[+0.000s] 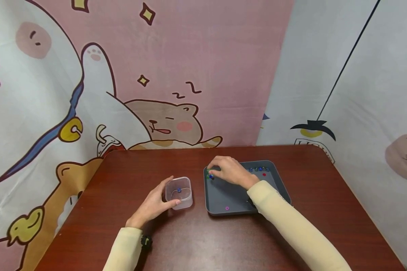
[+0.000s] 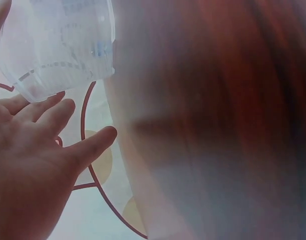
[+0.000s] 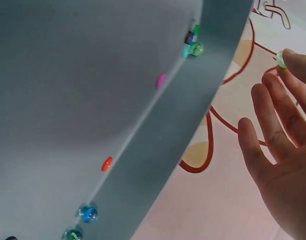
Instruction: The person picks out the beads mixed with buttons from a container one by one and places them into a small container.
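Observation:
My left hand (image 1: 154, 202) holds a small clear plastic box (image 1: 187, 202) between thumb and fingers, left of the tray. Inside the box lies a blue marble (image 1: 179, 190). The box (image 2: 55, 47) also shows in the left wrist view, by the spread fingers. Over the far left corner of the grey tray (image 1: 230, 195) is my right hand (image 1: 231, 171). Thumb and forefinger pinch a light green marble (image 3: 281, 59), while the other fingers stay extended. Close to that hand, several marbles (image 3: 195, 48) sit bunched in the tray corner.
More marbles (image 1: 260, 169) line the tray's far edge. A red disc (image 1: 264, 174) lies near them, and a magenta ring (image 1: 227, 208) near the front edge. The brown table (image 1: 190, 244) carries the tray and box; a printed cloth (image 1: 237, 75) hangs behind.

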`<action>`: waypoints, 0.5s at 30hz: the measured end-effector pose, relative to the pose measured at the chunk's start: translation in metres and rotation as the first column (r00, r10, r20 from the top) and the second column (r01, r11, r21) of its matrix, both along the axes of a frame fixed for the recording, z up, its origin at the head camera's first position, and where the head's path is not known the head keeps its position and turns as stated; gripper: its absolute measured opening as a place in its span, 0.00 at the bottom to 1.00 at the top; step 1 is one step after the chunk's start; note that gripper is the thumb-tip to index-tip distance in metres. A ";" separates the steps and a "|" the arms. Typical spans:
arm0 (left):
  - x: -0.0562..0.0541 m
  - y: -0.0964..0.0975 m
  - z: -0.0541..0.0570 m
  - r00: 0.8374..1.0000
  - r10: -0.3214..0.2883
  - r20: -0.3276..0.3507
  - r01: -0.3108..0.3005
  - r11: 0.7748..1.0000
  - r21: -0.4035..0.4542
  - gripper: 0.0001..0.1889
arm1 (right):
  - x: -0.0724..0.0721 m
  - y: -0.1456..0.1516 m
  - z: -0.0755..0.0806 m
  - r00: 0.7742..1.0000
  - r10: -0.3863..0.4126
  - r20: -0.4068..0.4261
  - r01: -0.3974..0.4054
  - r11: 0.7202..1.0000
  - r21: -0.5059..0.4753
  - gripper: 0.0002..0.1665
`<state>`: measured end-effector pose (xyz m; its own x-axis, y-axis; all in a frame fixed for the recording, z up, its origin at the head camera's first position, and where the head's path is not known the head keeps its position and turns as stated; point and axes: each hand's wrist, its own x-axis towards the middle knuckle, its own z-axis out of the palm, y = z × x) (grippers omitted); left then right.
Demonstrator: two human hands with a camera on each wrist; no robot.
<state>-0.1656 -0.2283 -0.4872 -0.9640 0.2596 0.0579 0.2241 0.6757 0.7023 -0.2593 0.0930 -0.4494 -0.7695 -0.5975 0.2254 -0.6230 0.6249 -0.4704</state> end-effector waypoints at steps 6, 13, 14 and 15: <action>-0.001 -0.001 0.002 1.000 -0.024 -0.014 0.023 0.999 -0.047 0.54 | 0.001 0.005 0.007 1.000 -0.009 0.006 0.010 0.998 -0.056 0.10; -0.001 -0.003 0.003 0.999 -0.049 -0.017 0.048 0.997 -0.066 0.58 | 0.007 0.003 0.016 1.000 0.000 0.004 0.001 0.996 -0.093 0.11; -0.002 -0.003 0.003 0.999 -0.051 -0.019 0.050 0.997 -0.067 0.58 | 0.008 0.003 0.017 1.000 0.002 0.011 -0.001 0.995 -0.098 0.11; -0.002 -0.004 0.003 0.998 -0.056 -0.020 0.054 0.996 -0.066 0.58 | 0.009 0.002 0.018 1.000 0.003 0.016 -0.001 0.995 -0.101 0.10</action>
<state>-0.1676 -0.2321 -0.4846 -0.9469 0.3160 0.0595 0.2767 0.7062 0.6517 -0.2507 0.0947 -0.4310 -0.7726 -0.5738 0.2718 -0.6158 0.5728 -0.5410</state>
